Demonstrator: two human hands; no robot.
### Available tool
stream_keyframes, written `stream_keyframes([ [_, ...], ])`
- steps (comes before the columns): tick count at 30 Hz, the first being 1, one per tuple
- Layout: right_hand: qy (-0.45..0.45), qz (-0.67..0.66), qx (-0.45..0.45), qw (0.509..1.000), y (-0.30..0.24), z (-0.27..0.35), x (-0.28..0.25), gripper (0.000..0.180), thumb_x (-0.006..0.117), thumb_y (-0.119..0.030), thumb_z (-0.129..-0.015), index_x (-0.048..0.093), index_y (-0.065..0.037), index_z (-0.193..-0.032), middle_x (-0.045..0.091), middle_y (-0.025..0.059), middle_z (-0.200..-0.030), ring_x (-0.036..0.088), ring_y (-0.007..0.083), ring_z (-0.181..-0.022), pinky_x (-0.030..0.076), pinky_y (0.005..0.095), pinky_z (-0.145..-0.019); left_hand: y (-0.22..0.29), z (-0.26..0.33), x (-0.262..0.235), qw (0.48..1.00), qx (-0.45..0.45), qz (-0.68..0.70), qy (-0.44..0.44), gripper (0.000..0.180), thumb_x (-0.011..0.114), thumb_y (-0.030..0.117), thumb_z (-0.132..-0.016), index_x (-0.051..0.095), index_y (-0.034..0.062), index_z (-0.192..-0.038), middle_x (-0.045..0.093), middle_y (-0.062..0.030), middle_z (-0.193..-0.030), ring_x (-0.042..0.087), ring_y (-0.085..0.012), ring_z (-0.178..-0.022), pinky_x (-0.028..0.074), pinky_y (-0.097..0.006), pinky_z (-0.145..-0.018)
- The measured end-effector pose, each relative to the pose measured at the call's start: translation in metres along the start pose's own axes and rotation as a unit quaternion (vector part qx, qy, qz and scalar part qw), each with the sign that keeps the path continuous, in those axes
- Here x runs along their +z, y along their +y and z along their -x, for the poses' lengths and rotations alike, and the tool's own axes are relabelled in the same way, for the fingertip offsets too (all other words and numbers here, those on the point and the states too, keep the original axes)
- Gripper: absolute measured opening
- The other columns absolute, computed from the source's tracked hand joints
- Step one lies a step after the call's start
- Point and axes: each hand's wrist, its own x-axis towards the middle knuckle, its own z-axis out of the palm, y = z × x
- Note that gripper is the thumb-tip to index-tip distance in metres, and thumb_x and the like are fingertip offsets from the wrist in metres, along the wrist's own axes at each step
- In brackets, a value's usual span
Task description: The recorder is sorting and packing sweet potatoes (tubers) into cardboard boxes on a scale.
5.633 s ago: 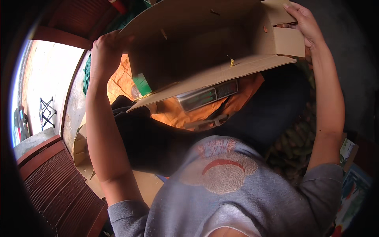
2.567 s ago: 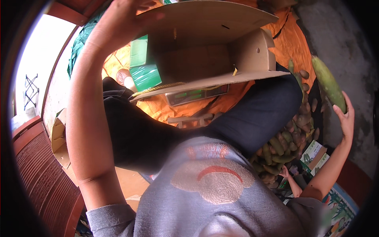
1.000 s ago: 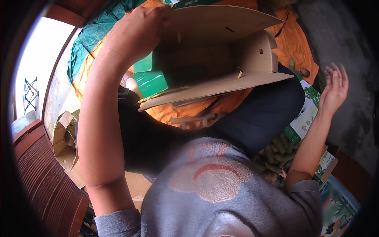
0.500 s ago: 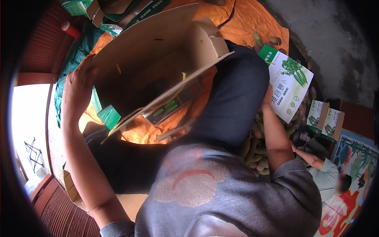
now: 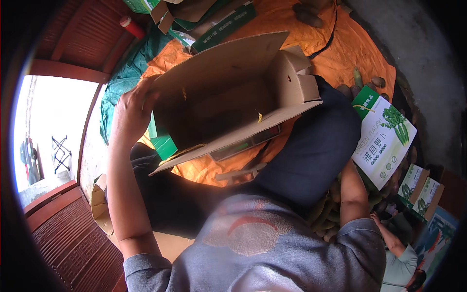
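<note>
Right now a crumpled orange tarp (image 5: 362, 46) is spreading from twelve to two, with a green tarp (image 5: 116, 100) bunching at ten. Bright daylight is pouring in at nine, a carved reddish wooden panel (image 5: 80, 238) is standing at eight, and bare concrete floor (image 5: 435, 107) is running along two to three. The open cardboard box (image 5: 231, 61) is sitting tilted at twelve, its near flap partly covering a digital scale (image 5: 238, 148). At ten, the left hand (image 5: 132, 114) is gripping the box's left edge, fingers curling over it, forearm rising from seven. The right forearm (image 5: 353, 197) is reaching up at four, just beside the knee; its hand is hiding, so I can't tell the fingers' state. A white-and-green printed carton (image 5: 377, 155) is leaning at three, near piled green radishes (image 5: 321, 216), while a co-worker's hand (image 5: 375, 219) is showing at four.
</note>
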Motion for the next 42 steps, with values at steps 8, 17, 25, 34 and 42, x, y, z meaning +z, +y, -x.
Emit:
stream_keyframes([
  [8,0.022,0.134,0.194,0.972,0.073,-0.024,-0.117,0.048,0.054,-0.004,-0.087,0.055,-0.004,-0.135,0.057,0.0165,-0.135,0.053,0.0338,-0.125,0.041,0.0467,-0.107,0.006,-0.010,-0.006,1.000,-0.007,0.009,-0.017,0.031,0.062,0.010,-0.095,0.059,0.0036,-0.125,0.069,-0.0212,-0.110,0.067,-0.0385,-0.102,0.053,-0.042,-0.085],
  [17,0.082,0.071,0.304,0.947,0.198,-0.141,-0.275,0.028,0.055,-0.019,-0.097,0.066,-0.007,-0.120,0.069,0.0255,-0.103,0.065,0.0439,-0.100,0.051,0.0509,-0.083,0.011,-0.009,-0.013,0.999,-0.014,0.019,-0.021,0.032,0.063,0.012,-0.094,0.059,0.0012,-0.125,0.069,-0.0222,-0.109,0.066,-0.0399,-0.100,0.053,-0.043,-0.085],
  [25,0.241,-0.556,0.271,0.748,0.138,-0.298,-0.214,0.025,0.064,-0.004,-0.093,0.065,0.009,-0.116,0.069,0.0140,-0.110,0.064,0.0193,-0.098,0.047,0.0308,-0.088,0.016,-0.009,-0.016,1.000,-0.013,0.010,0.008,0.032,0.063,0.012,-0.094,0.061,0.0029,-0.125,0.069,-0.0223,-0.105,0.067,-0.0400,-0.098,0.053,-0.044,-0.083],
  [34,0.292,-0.629,0.281,0.664,-0.083,-0.430,-0.168,0.020,0.062,-0.003,-0.094,0.062,0.011,-0.109,0.068,0.0155,-0.110,0.064,0.0208,-0.097,0.049,0.0334,-0.087,0.024,-0.013,-0.025,0.998,-0.057,0.009,-0.021,0.031,0.062,0.014,-0.094,0.062,0.0098,-0.125,0.071,-0.0184,-0.103,0.068,-0.0380,-0.094,0.053,-0.045,-0.082],
  [42,-0.153,-0.534,0.191,0.810,-0.079,-0.372,-0.094,0.047,0.061,-0.013,-0.096,0.049,-0.003,-0.141,0.061,0.0169,-0.130,0.056,0.0245,-0.123,0.041,0.0348,-0.108,0.018,-0.005,-0.018,0.999,-0.042,0.017,-0.017,0.034,0.064,0.010,-0.093,0.062,0.0109,-0.127,0.071,-0.0175,-0.104,0.068,-0.0364,-0.094,0.053,-0.044,-0.082],
])
